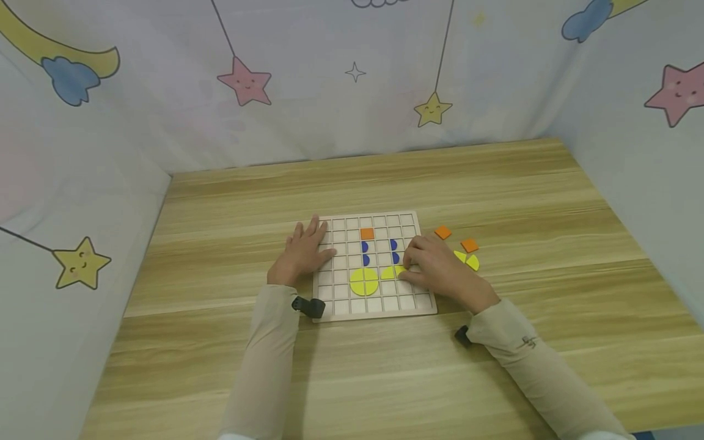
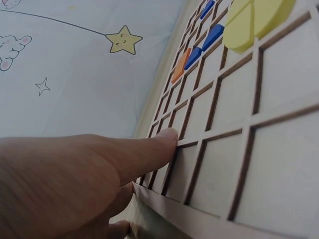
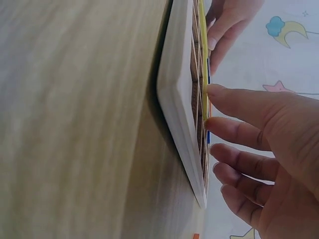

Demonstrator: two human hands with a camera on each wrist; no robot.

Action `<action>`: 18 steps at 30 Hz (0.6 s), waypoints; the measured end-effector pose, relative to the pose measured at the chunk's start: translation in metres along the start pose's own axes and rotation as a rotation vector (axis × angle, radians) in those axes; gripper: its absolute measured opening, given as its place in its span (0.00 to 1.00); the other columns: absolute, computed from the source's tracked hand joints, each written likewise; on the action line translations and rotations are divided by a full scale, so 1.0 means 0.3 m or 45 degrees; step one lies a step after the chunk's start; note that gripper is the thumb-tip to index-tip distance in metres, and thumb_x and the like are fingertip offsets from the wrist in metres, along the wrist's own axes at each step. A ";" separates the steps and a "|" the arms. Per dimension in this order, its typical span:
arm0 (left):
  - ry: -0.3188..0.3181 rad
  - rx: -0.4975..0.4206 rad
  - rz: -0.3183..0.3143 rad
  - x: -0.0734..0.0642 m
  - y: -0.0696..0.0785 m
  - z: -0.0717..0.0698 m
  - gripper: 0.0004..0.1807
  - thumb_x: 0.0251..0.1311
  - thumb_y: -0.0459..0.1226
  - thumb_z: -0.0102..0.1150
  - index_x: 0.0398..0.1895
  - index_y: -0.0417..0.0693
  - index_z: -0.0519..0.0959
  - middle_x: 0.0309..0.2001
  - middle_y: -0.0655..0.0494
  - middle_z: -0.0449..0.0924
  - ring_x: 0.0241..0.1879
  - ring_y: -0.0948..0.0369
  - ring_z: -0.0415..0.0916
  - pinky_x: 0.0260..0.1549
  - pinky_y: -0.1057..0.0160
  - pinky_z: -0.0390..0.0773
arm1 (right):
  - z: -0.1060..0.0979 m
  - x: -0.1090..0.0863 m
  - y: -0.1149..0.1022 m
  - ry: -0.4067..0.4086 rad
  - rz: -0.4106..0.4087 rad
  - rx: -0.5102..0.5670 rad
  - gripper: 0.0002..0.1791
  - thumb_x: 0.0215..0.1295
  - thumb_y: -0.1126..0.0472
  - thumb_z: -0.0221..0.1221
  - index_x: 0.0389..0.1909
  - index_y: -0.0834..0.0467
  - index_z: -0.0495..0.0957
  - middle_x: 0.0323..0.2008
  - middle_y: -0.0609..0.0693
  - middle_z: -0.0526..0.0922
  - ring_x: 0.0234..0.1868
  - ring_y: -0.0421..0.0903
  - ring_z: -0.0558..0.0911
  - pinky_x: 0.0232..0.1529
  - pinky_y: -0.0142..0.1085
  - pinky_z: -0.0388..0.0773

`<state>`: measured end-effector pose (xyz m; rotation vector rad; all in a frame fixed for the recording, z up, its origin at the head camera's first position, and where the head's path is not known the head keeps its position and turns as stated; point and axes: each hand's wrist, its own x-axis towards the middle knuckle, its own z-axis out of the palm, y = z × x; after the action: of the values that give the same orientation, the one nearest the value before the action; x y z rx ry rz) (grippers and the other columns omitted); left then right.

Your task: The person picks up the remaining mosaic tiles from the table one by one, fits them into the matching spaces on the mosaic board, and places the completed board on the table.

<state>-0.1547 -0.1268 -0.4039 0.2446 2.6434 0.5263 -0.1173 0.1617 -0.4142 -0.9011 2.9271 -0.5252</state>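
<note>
A pale wooden grid board [image 1: 342, 310] lies on the table. The left hand [image 1: 301, 252] rests at its left edge with fingers spread, and the thumb [image 2: 162, 142] reaches over the cells. Over the board's right side, the right hand [image 1: 437, 267] holds a yellow quarter-circle piece [image 1: 399, 269] between thumb and index fingertips, close on the grid; the other fingers [image 3: 241, 204] are loosely bent. Left of it lies another yellow quarter piece [image 1: 387, 273]. A yellow circle [image 1: 357, 288] of quarter pieces, blue half-circles [image 1: 393, 244] and an orange square [image 1: 366, 233] sit in cells.
Right of the board lie two orange squares [image 1: 442, 232] and two loose yellow quarter pieces [image 1: 472, 263]. A patterned curtain [image 1: 330, 116] stands behind the wooden table [image 1: 368, 379] and along its sides. Each wrist wears a small black camera [image 1: 310, 307].
</note>
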 end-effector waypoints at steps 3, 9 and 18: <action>0.003 -0.002 -0.003 -0.001 0.002 -0.001 0.39 0.70 0.50 0.45 0.77 0.48 0.43 0.77 0.49 0.28 0.74 0.40 0.25 0.70 0.37 0.35 | -0.004 0.001 -0.003 -0.007 0.002 0.006 0.10 0.56 0.50 0.68 0.28 0.52 0.80 0.37 0.46 0.77 0.41 0.47 0.71 0.45 0.40 0.68; 0.014 -0.005 -0.007 -0.003 0.003 0.001 0.39 0.69 0.50 0.46 0.77 0.48 0.43 0.77 0.49 0.28 0.74 0.40 0.25 0.70 0.38 0.36 | -0.006 0.002 -0.005 -0.026 0.003 -0.004 0.10 0.57 0.50 0.67 0.28 0.52 0.80 0.37 0.46 0.78 0.41 0.47 0.72 0.46 0.41 0.68; 0.013 -0.002 0.000 0.001 -0.003 0.004 0.39 0.70 0.50 0.45 0.77 0.47 0.43 0.77 0.48 0.28 0.74 0.40 0.25 0.70 0.37 0.36 | -0.001 0.007 -0.007 -0.021 -0.001 -0.013 0.10 0.57 0.51 0.67 0.29 0.53 0.80 0.34 0.46 0.77 0.41 0.48 0.72 0.47 0.41 0.68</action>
<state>-0.1544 -0.1271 -0.4053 0.2414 2.6530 0.5314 -0.1179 0.1591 -0.4131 -0.9031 2.9178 -0.5004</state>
